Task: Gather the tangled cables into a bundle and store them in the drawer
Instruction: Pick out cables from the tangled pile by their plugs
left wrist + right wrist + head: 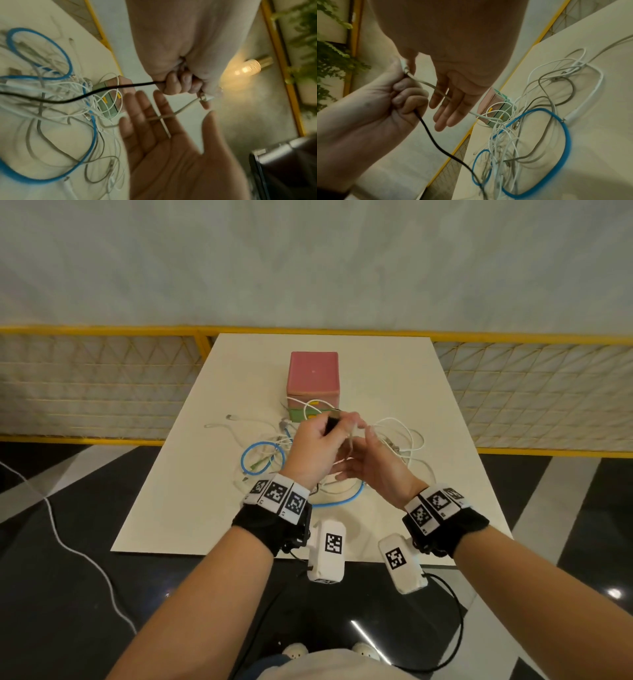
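Observation:
A tangle of white, grey and blue cables (270, 453) (60, 101) (522, 135) lies on the white table (394, 364) in front of a small pink drawer box (313, 378) (113, 97) (494, 106) with green drawer fronts. My left hand (322, 436) (181, 83) (406, 94) is raised above the pile in a fist, gripping a black cable (102, 89) (436, 143) and a grey-white cable's plug end (205, 98) (423, 81). My right hand (363, 457) (154, 121) (448, 108) is beside it with straight fingers, and the grey-white cable runs across them.
A yellow railing with mesh (102, 385) runs behind and beside the table. A loose white cord (78, 549) trails over the dark floor on the left. The table's near part (205, 522) is bare.

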The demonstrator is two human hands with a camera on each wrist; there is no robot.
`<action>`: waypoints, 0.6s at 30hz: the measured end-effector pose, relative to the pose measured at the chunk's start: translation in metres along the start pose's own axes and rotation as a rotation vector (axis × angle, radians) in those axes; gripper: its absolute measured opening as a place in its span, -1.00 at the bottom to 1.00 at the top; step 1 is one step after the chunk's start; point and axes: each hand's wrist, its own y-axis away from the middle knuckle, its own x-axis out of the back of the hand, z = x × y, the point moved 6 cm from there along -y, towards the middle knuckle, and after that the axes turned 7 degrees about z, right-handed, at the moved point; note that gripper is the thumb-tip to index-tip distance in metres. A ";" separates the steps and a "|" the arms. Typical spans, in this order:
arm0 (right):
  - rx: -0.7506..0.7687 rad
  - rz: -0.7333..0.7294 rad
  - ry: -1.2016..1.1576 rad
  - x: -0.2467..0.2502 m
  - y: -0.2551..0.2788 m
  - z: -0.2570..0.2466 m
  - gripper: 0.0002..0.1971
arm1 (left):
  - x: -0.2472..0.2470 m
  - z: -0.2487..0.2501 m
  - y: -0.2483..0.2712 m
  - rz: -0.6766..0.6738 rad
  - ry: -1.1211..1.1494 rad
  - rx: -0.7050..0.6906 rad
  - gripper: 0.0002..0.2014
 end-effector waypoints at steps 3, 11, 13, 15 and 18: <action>0.084 0.047 0.220 0.005 0.003 0.000 -0.65 | 0.010 0.003 -0.008 0.024 -0.005 0.018 -0.79; 0.101 -0.028 0.367 -0.010 -0.002 -0.014 -0.69 | 0.009 0.019 -0.017 -0.030 0.093 -0.042 -0.79; 0.058 -0.098 0.416 -0.013 -0.002 -0.005 -0.67 | 0.012 0.029 -0.022 -0.008 0.204 -0.050 -0.80; 0.036 -0.110 0.443 -0.007 -0.003 0.005 -0.67 | 0.020 0.043 -0.027 -0.003 0.329 -0.023 -0.81; 0.006 -0.060 0.431 0.014 -0.011 0.023 -0.68 | 0.044 0.069 -0.035 0.052 0.450 -0.017 -0.78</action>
